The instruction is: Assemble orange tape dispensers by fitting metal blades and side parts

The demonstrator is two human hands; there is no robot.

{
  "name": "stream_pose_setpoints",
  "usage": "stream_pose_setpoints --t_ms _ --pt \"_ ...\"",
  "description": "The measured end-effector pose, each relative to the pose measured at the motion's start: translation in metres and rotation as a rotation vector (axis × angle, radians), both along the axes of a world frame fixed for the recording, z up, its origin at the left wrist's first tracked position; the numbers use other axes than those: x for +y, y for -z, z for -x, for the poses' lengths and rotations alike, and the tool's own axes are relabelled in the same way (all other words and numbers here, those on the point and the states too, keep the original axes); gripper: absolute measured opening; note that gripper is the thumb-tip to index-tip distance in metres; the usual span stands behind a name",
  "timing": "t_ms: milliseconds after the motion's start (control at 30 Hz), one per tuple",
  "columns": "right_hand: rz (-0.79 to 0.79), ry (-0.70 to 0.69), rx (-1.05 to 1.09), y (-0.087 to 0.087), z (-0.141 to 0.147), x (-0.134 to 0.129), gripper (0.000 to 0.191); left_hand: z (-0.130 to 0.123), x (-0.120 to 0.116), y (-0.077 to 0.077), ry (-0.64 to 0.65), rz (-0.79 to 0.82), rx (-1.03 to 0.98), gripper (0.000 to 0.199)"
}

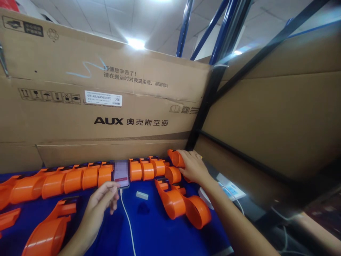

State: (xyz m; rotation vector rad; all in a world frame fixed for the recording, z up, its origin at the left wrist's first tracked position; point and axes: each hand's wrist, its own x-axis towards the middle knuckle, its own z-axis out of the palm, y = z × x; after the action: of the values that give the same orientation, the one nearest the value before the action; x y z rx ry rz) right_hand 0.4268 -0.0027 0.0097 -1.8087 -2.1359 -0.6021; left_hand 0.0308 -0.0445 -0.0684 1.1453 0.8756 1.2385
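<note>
My left hand [103, 199] is at the lower edge of a phone [121, 177], fingers loosely bent and apart, holding nothing. A fingertip meets or nearly meets the phone's lower left corner; I cannot tell which. The phone leans upright in a row of orange plastic tape dispensers [74, 180], a white cable [128, 217] running from its bottom. On the right, my right hand [193, 165] is closed over an orange tape dispenser [176, 158] above others at the row's end; its fingertips are partly hidden. Two more dispensers [174, 203] [198, 211] lie in front of that hand.
A blue surface [149, 231] lies under everything, with a small pale block [142, 195] in the middle. A large cardboard box [133, 103] stands behind the row. A dark rack post [205, 106] rises at right. One larger-looking dispenser [48, 234] is front left.
</note>
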Motion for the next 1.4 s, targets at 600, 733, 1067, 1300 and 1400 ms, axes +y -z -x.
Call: stream_pose_setpoints --t_ms 600,733,1067,1300,1400 --pt "0.116 -0.023 0.079 0.011 -0.018 -0.007 0.070 0.001 0.001 0.001 0.037 -0.012 0.033 0.026" --pt "0.201 -0.050 0.088 0.019 -0.017 -0.006 0.071 0.001 0.002 0.000 0.029 0.000 0.027 0.025" --pt "0.269 -0.029 0.122 0.029 -0.014 0.003 0.077 -0.002 -0.001 -0.005 0.030 -0.007 0.027 0.026" --pt "0.254 -0.139 0.138 0.020 -0.015 0.003 0.089 -0.006 -0.002 -0.008 0.035 -0.066 0.086 0.025" --pt "0.226 -0.177 0.145 0.013 -0.017 0.000 0.085 -0.006 -0.001 -0.007 0.036 -0.099 0.118 0.025"
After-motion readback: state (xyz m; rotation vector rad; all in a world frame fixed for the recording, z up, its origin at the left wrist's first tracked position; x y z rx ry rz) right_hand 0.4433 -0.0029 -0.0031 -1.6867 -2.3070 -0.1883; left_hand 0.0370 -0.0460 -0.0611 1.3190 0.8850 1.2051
